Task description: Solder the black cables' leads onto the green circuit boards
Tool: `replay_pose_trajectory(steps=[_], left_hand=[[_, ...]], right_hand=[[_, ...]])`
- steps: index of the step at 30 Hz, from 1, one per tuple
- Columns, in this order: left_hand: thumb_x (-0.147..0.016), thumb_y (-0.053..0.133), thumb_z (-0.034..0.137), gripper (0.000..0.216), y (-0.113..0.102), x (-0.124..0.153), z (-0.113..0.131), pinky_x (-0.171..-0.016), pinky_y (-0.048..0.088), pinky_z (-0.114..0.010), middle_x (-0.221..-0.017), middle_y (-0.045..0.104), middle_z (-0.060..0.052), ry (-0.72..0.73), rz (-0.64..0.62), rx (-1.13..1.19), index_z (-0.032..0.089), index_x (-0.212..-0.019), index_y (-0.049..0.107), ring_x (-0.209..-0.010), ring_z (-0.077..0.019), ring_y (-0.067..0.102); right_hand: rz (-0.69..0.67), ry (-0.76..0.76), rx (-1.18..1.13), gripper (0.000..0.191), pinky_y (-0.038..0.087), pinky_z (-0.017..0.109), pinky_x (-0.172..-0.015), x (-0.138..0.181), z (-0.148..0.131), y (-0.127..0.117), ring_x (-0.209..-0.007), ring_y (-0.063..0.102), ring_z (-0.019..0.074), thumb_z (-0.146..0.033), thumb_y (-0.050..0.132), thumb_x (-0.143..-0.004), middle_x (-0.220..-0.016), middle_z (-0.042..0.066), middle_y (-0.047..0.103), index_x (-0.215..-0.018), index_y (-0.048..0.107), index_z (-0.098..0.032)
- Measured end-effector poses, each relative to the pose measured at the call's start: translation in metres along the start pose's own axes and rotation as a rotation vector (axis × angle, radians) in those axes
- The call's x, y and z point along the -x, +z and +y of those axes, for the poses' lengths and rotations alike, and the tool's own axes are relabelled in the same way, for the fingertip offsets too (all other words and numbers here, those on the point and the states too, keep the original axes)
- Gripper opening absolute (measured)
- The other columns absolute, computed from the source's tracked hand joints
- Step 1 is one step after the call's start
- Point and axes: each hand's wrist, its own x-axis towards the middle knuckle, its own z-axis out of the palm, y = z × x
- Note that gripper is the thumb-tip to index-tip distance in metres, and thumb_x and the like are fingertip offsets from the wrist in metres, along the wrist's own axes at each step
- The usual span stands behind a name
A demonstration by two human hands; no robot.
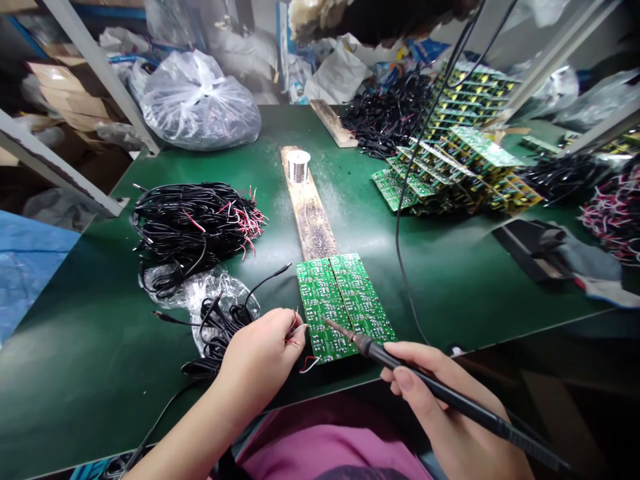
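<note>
My left hand [257,353] pinches a black cable whose stripped red and white wires [296,337] end at the near edge of a green circuit board panel [345,303]. More of that black cable [220,333] trails back past the hand, over a clear plastic bag [200,293]. My right hand [425,393] grips a black soldering iron [450,390] like a pen. Its metal tip [334,326] sits over the board's lower left part, and I cannot tell whether it touches. A solder wire spool [299,167] stands on a scorched wooden strip [307,207] behind the panel.
A large bundle of black cables [195,227] with red and white ends lies left on the green table mat [100,347]. Stacked circuit boards [450,173] and more cable [385,117] fill the back right. A full plastic bag [197,100] sits behind the table.
</note>
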Motion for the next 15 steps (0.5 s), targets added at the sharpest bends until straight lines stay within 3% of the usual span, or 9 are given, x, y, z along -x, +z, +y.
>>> replay_pose_trajectory(steps=[5, 9, 15], left_hand=[[-0.101, 0.048, 0.033, 0.021, 0.001, 0.000, 0.000, -0.068, 0.039, -0.030, -0.084, 0.063, 0.003, -0.004, -0.004, 0.009, 0.024, -0.086, 0.060, -0.078, -0.0169, 0.060], [-0.100, 0.049, 0.029, 0.013, 0.000, 0.003, -0.001, -0.072, 0.042, -0.030, -0.095, 0.062, 0.003, 0.056, 0.032, 0.071, 0.025, -0.093, 0.059, -0.084, -0.0156, 0.060], [-0.099, 0.050, 0.027, 0.013, -0.005, 0.008, -0.002, -0.074, 0.045, -0.029, -0.098, 0.058, 0.003, 0.097, -0.003, 0.118, 0.025, -0.089, 0.058, -0.081, -0.0133, 0.059]], right_hand=[[-0.008, -0.075, -0.019, 0.022, 0.062, 0.018, -0.081, -0.002, 0.007, -0.003, -0.091, 0.077, 0.0126, -0.033, 0.062, -0.098, -0.105, -0.006, 0.079, -0.120, 0.068, -0.037], [-0.016, -0.156, 0.033, 0.024, 0.060, 0.019, -0.093, -0.004, 0.012, -0.005, -0.098, 0.076, 0.0130, -0.032, 0.063, -0.098, -0.110, -0.005, 0.078, -0.121, 0.068, -0.036], [-0.046, -0.137, -0.005, 0.023, 0.062, 0.014, -0.082, -0.004, 0.016, -0.006, -0.091, 0.078, 0.0113, -0.030, 0.062, -0.098, -0.103, -0.006, 0.080, -0.120, 0.066, -0.035]])
